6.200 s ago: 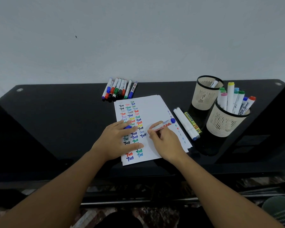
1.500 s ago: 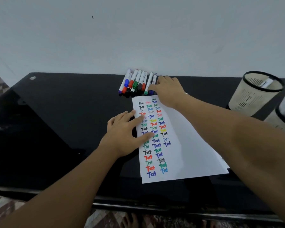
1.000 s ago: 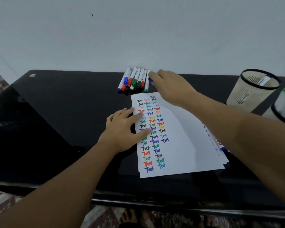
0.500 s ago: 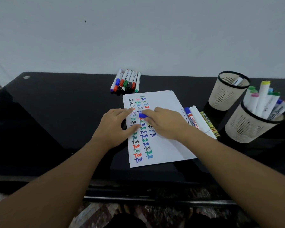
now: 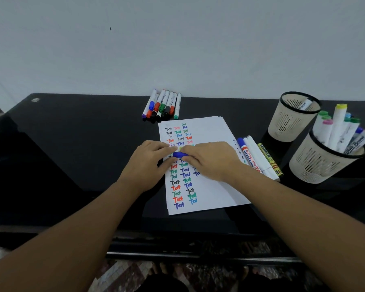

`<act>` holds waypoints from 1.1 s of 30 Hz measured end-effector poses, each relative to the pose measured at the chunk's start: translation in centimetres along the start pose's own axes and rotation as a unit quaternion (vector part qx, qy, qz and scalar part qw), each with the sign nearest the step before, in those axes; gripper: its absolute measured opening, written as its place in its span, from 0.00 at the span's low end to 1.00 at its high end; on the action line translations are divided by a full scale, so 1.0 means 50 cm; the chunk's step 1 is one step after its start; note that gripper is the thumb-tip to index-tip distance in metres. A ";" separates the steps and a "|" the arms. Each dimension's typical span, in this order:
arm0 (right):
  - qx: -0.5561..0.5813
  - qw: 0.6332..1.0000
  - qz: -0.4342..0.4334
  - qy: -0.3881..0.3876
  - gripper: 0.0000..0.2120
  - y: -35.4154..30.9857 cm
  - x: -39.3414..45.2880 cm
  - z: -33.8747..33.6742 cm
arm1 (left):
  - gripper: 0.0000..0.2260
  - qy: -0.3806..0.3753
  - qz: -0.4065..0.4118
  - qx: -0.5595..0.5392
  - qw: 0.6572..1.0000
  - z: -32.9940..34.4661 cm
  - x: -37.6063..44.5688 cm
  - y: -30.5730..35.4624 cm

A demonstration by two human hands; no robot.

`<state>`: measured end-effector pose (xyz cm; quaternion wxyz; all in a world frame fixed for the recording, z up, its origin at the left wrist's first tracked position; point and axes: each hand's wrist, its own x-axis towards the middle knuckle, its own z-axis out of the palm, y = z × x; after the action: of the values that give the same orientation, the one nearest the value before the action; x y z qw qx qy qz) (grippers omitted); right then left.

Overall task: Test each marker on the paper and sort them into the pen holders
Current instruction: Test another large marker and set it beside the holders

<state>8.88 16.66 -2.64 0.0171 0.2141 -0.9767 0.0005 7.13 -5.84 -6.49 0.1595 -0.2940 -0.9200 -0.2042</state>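
1. Both hands meet over the paper (image 5: 207, 131), and the blue marker (image 5: 180, 154) lies crosswise between them, its blue end showing in the gap.
2. The right hand (image 5: 211, 160) has its fingers curled round the marker's body, which is hidden under them; this grip is clamped on the marker.
3. The left hand (image 5: 148, 163) pinches the blue end between its thumb and fingertips, with the heel of the hand on the dark tabletop (image 5: 72, 154) just beside the sheet's left edge.
4. Directly under the grip, the paper carries columns of the word "Test" in black, red, green and blue; more rows run toward the person and away from the grip.
5. Beyond the grip, at the far edge of the tabletop, a row of thin markers (image 5: 162, 105) lies side by side, caps toward the paper.
6. Just right of the right hand, three or four markers (image 5: 259, 158) lie along the paper's right edge, one labelled "whiteboard marker".
7. Further right of the grip stand two mesh pen holders: the far pen holder (image 5: 291, 123) shows one marker inside, the near pen holder (image 5: 318, 163) is packed with upright markers with coloured caps.
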 end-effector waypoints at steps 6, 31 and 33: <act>0.028 0.999 0.037 0.003 0.21 -0.003 -0.007 -0.006 | 0.13 0.002 0.002 -0.002 1.000 0.001 0.000 -0.005; 0.516 0.802 0.252 0.164 0.17 -0.052 -0.172 0.021 | 0.27 -0.235 -0.027 0.051 0.970 -0.005 -0.016 0.048; 0.502 0.812 0.253 0.157 0.13 -0.056 -0.180 0.023 | 0.29 -0.229 -0.030 0.042 0.972 -0.007 -0.017 0.050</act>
<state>18.19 17.87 -4.12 0.0593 -0.0652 -0.8445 0.5282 9.33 -4.55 -5.83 -0.0494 -0.2987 -0.9481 -0.0972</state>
